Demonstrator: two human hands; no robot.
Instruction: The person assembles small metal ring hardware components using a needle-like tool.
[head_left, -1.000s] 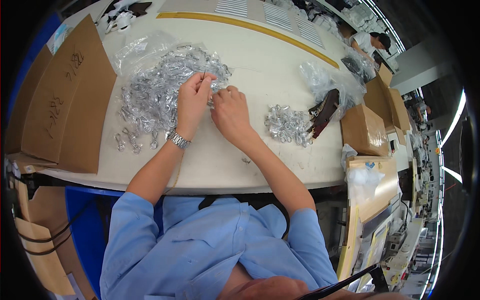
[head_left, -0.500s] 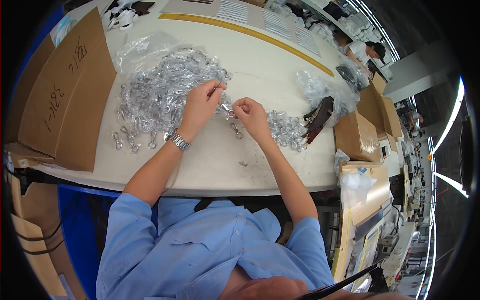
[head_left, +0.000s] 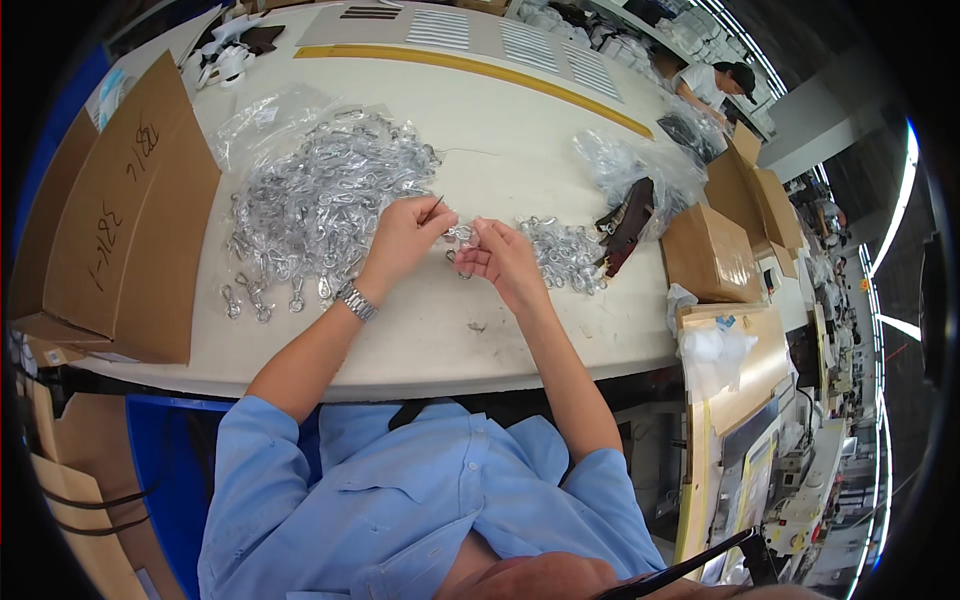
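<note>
My left hand, with a metal watch at the wrist, is closed around a thin dark pointed stick whose tip shows above the fingers. Just beside it, my right hand pinches a small metal snap hook between thumb and forefinger; its other fingers are half curled. Both hands almost meet at this hook. Another snap hook lies on the table, partly hidden under my right fingers. Left of my hands spreads a big heap of snap hooks in clear wrapping, and a smaller pile lies to the right.
An open cardboard box stands at the left, with smaller boxes at the right. Clear plastic bags and a dark strap-like piece lie near the small pile. A yellow strip crosses the far table. Another person works at far right.
My hands have come closer together, with the snap hook between them. My right fingers have opened slightly over the loose hook, and the whole view has shifted a little.
</note>
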